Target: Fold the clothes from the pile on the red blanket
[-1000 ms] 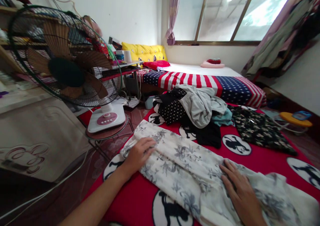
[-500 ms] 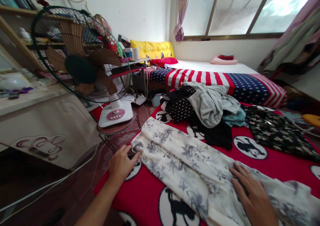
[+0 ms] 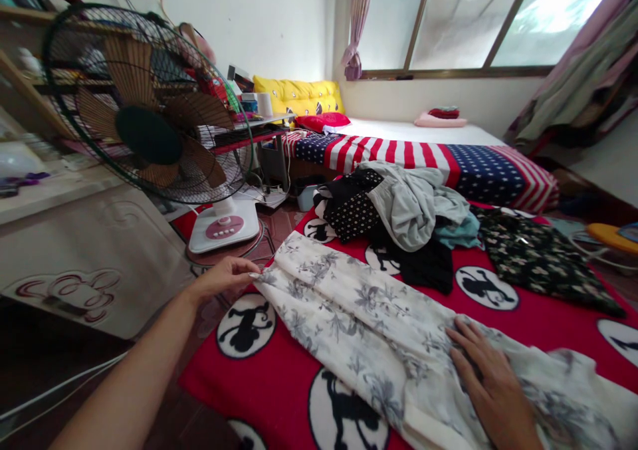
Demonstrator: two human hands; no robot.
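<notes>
White, grey-floral cloth garment [image 3: 343,310], laid out lengthwise from the left edge of a red monkey-print blanket [image 3: 272,383], creases not yet smoothed; left hand [image 3: 224,279] fingers pinching its corner, right hand [image 3: 491,377] fingers spread flat.

Soft daylight is admitted by the window [image 3: 461,28], whose right pane [image 3: 563,28] is partly bleached by glare, while the floor [image 3: 185,418] at lower left is sunk in shadow and outer edges are stretched.
</notes>
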